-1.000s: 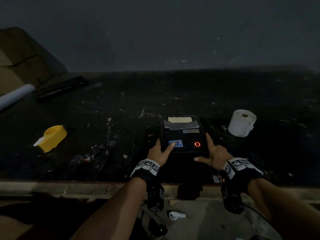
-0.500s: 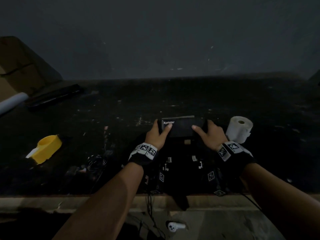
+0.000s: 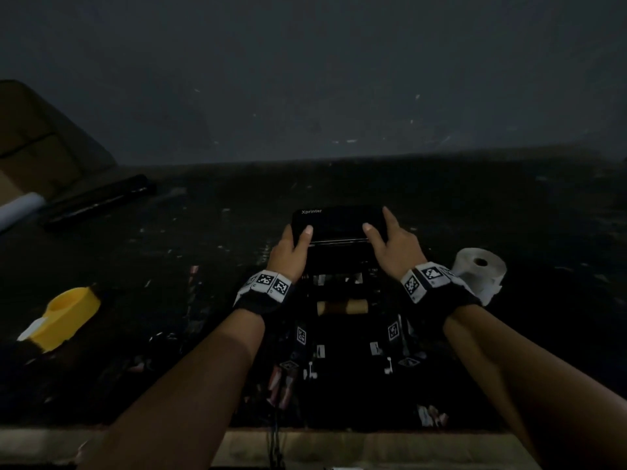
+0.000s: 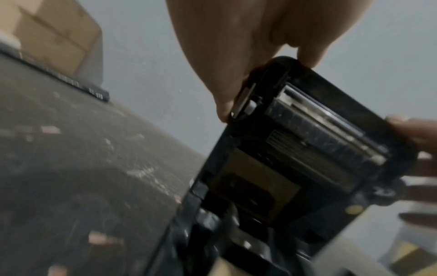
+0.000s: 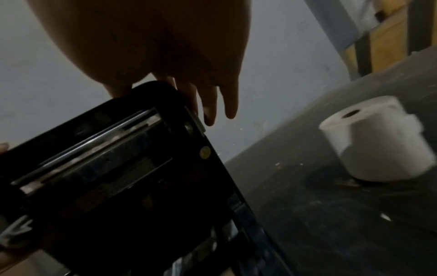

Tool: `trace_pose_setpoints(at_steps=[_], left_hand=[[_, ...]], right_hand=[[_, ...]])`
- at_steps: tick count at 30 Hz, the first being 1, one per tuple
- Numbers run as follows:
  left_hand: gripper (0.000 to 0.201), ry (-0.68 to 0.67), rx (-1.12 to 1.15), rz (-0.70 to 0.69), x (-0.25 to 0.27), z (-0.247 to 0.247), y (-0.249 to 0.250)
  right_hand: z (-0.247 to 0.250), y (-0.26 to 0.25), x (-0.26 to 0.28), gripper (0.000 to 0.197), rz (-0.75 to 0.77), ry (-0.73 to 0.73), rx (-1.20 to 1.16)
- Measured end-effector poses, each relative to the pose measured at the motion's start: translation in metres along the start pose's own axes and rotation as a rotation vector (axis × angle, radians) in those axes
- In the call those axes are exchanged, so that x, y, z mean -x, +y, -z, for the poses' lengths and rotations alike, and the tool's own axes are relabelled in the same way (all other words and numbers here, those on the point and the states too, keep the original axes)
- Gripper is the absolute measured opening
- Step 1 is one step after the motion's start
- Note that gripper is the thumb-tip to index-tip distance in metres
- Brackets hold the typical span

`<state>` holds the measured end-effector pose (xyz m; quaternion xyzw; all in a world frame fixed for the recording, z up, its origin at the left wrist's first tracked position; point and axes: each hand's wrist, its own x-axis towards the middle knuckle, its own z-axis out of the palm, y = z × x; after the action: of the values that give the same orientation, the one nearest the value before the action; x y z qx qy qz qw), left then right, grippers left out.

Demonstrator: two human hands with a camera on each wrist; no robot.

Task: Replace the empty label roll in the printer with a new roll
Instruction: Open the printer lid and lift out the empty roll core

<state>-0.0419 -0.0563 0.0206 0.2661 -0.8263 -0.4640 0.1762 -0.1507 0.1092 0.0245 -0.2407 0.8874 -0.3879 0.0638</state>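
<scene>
The black printer [image 3: 342, 320] sits at the near middle of the dark table with its lid [image 3: 339, 220] swung up. My left hand [image 3: 297, 237] grips the lid's left edge, thumb on its face. On the lid's right edge is my right hand [image 3: 381, 232], pinching it between thumb and fingers. Inside the bay lies a bare brown cardboard core [image 3: 342, 306]. A full white label roll [image 3: 480, 269] stands on end just right of the printer. The left wrist view shows the lid's underside [image 4: 319, 130] with its roller, and the right wrist view shows the lid [image 5: 106, 158] and the roll [image 5: 378, 140].
A yellow plastic holder [image 3: 64, 313] lies at the left. Further back left are a long black bar [image 3: 98, 201], a white tube [image 3: 20, 208] and a cardboard box [image 3: 40, 140]. A grey wall closes the back. The table's front edge [image 3: 339, 446] runs below my forearms.
The lid was down with my hands at the printer's front. Both hands have since taken its sides and swung it up and back, which uncovered the cardboard core.
</scene>
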Motion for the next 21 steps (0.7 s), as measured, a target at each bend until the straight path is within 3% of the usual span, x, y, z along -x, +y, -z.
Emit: trace_pose_setpoints(at_steps=[7,13,18,21], left_hand=[[0.063,-0.018,-0.069,0.146,-0.032,0.0,0.011],[0.064,-0.042,-0.127,0.169,-0.031,-0.003,0.002],[0.08,-0.068,-0.158,0.126,-0.019,0.0,-0.007],[0.08,-0.105,-0.17,0.107,-0.007,0.003,-0.025]], right_hand=[[0.011,-0.009,-0.038,0.07,-0.036,-0.069,0.146],[0.009,-0.007,-0.047,0.07,-0.037,-0.09,0.192],[0.017,-0.004,-0.045,0.068,-0.033,-0.132,0.104],[0.023,0.013,-0.025,0.068,-0.019,-0.084,0.035]])
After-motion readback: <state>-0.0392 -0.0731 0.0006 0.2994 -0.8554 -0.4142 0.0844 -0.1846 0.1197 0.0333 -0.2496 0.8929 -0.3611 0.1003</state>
